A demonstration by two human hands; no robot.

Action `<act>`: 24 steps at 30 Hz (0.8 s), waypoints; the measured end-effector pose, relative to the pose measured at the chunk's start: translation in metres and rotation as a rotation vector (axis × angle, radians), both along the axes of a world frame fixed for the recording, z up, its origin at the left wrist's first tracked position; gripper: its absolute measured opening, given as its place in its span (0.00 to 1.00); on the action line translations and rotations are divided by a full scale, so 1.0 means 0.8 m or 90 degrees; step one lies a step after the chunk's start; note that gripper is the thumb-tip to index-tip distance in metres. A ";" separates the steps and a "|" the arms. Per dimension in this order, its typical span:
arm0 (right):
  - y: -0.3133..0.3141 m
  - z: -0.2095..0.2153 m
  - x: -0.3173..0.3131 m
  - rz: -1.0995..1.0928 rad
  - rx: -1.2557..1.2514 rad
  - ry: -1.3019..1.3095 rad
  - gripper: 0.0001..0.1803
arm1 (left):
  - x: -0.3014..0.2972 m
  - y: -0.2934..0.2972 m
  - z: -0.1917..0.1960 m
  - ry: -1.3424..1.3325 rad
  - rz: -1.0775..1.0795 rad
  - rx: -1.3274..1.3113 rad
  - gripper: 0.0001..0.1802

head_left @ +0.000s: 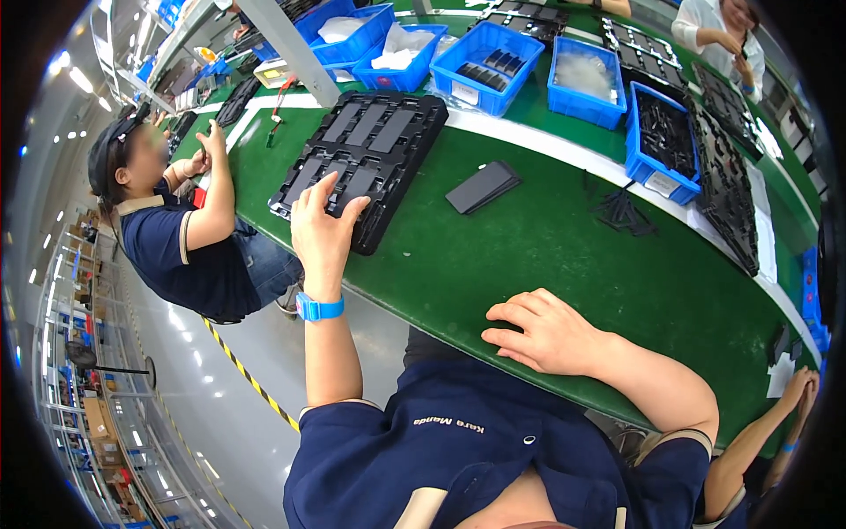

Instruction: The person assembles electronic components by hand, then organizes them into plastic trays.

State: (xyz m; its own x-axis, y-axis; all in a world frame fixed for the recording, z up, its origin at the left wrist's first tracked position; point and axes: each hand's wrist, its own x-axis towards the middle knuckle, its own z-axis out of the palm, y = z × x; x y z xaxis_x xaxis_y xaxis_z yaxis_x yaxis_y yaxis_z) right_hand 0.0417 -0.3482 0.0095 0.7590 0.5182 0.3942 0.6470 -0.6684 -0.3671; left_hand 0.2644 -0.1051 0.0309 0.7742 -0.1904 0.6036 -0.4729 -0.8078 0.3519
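My left hand [324,225], a blue band on its wrist, is over the near edge of a black moulded tray [407,181]. Its thumb and fingers are apart beside a flat dark rectangular piece [359,183] in a tray pocket; whether they touch it is hard to tell. Several similar dark pieces lie in the other pockets. My right hand [548,335] rests palm down on the green table [423,273] near its front edge, fingers stretched and holding nothing. Farther up the table, two or so dark flat pieces [483,187] lie stacked slightly askew.
Small black strips [624,210] lie loose at right. Blue bins [486,66] stand along the back, one with black parts [663,132]; more black trays [723,176] are at far right. A metal post [295,53] rises behind the tray. Co-workers sit left [189,220] and right.
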 end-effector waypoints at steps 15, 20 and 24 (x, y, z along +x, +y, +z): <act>0.002 0.001 -0.002 0.001 0.003 0.008 0.13 | 0.058 -0.048 0.004 0.072 -0.242 0.229 0.39; -0.002 -0.001 -0.001 0.005 0.007 0.018 0.13 | 0.064 -0.007 0.007 -0.003 -0.186 0.139 0.37; -0.006 0.002 -0.001 0.002 -0.006 0.034 0.13 | 0.069 0.052 -0.016 -0.050 0.004 0.120 0.35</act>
State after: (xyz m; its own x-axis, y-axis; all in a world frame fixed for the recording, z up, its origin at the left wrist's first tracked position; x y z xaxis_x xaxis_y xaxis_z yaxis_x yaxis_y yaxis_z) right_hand 0.0411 -0.3529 0.0111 0.7768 0.5244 0.3487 0.6292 -0.6698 -0.3943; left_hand 0.3200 -0.0638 0.0183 0.7280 -0.3013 0.6158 -0.4877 -0.8589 0.1563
